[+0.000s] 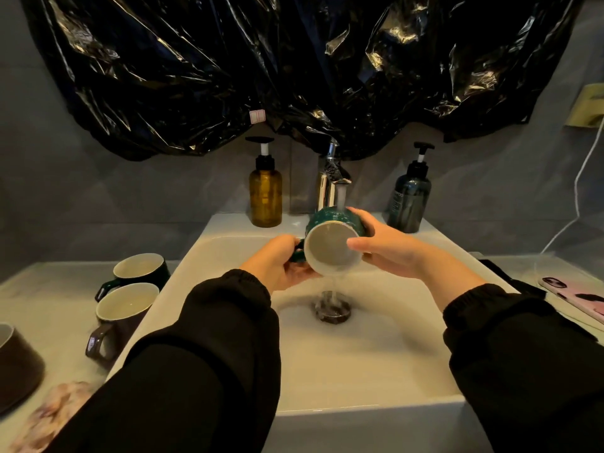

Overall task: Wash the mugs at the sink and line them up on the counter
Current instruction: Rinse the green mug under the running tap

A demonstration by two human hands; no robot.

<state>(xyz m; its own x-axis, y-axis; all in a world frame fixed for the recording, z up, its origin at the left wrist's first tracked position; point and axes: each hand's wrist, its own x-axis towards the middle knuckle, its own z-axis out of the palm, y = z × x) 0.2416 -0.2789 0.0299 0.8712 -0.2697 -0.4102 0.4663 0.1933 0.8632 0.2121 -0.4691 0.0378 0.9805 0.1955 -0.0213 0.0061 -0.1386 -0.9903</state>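
A teal speckled mug [330, 247] with a white inside lies on its side under the running chrome tap [331, 181], mouth toward me. My left hand [277, 261] grips its handle. My right hand [389, 248] wraps the mug's right side, thumb across the rim. Water runs off the mug down to the drain [333, 310] of the white sink [359, 371]. On the counter to the left stand a dark green mug [139, 269], a brown mug [121, 317] and, cut by the frame edge, another brown mug [16, 364].
An amber pump bottle [265, 194] and a dark blue pump bottle [408, 199] flank the tap on the sink's back ledge. A pink phone [578, 295] lies on the right counter. A patterned cloth [55, 416] sits at the lower left. Black plastic sheeting [294, 67] hangs above.
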